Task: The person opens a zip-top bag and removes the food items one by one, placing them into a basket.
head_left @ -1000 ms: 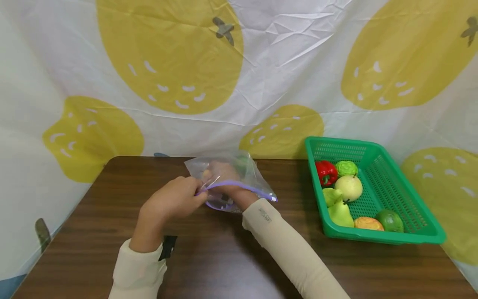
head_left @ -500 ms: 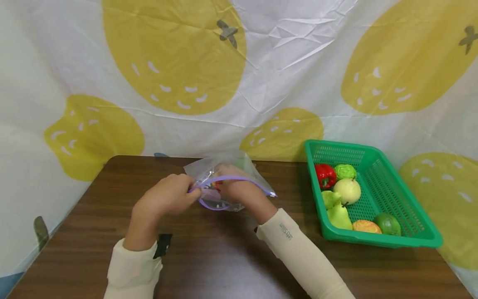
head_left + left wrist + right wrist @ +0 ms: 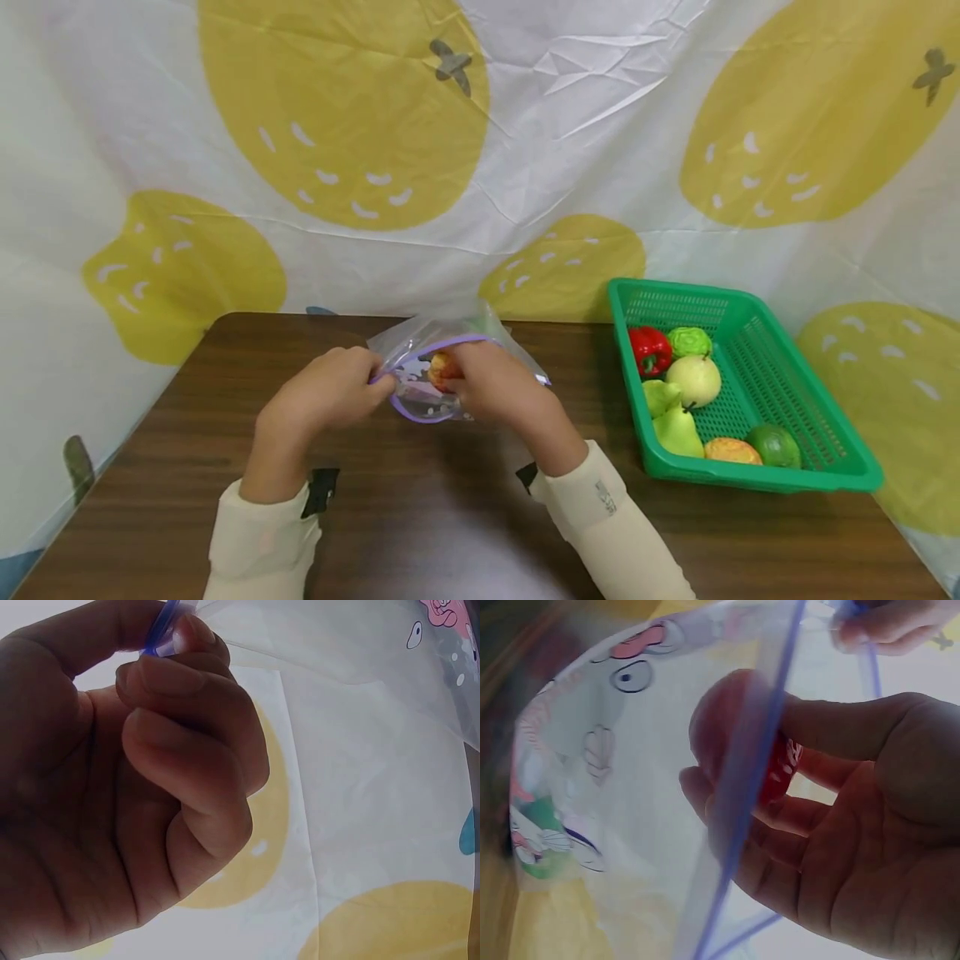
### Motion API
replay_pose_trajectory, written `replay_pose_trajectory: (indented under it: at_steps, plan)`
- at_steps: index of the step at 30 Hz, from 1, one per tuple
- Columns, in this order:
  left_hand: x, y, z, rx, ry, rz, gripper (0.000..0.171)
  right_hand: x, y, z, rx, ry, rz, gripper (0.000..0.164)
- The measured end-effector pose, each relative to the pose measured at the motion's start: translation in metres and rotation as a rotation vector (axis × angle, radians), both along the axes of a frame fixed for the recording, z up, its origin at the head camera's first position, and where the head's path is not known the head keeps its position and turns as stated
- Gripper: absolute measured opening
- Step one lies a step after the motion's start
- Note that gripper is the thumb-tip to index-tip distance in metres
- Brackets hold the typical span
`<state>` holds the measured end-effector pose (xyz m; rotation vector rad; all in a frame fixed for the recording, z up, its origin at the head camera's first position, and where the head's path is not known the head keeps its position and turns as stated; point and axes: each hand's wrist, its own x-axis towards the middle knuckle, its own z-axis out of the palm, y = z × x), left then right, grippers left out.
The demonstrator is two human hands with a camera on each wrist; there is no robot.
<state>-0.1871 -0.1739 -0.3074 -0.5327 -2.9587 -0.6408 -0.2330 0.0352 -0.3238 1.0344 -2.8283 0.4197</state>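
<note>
A clear zip bag [image 3: 450, 323] with a purple zip edge and cartoon prints stands over the table, its mouth spread toward me. My left hand [image 3: 330, 390] pinches the zip edge at the mouth's left corner; in the left wrist view the purple strip [image 3: 160, 630] sits between thumb and curled fingers. Within the mouth, my right hand [image 3: 501, 385] grips a red and yellow apple [image 3: 442, 372]. The right wrist view has the apple [image 3: 718, 724] between thumb and fingers, partly behind the purple strip [image 3: 759, 769].
On the right of the brown table [image 3: 420, 517] is a green basket [image 3: 832, 392]. It holds a red pepper [image 3: 649, 350], a green cabbage-like piece [image 3: 690, 342], a round yellow pear [image 3: 693, 381], a green pear [image 3: 678, 432] and other fruit. A lemon-print cloth [image 3: 540, 150] hangs behind.
My right hand has drawn back toward the bag's mouth, and the apple has come into sight in its fingers. The left hand has shifted slightly left, keeping the edge; the mouth is wider.
</note>
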Motion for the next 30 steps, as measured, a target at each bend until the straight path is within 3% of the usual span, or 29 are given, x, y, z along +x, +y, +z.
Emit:
replay_pose_trajectory:
  at_steps: [6,21,30]
  plan:
    - [0.002,-0.001,0.002,0.005,0.0,-0.002,0.031,0.01,0.004,0.008,0.003,0.045,0.075,0.041]
    - [-0.001,-0.002,0.001,0.011,0.009,-0.001,0.032,0.028,0.015,0.028,-0.026,0.052,0.12,0.042]
    - [-0.003,-0.001,-0.001,-0.001,-0.006,-0.002,0.033,0.045,0.025,0.04,-0.053,0.062,0.101,0.04]
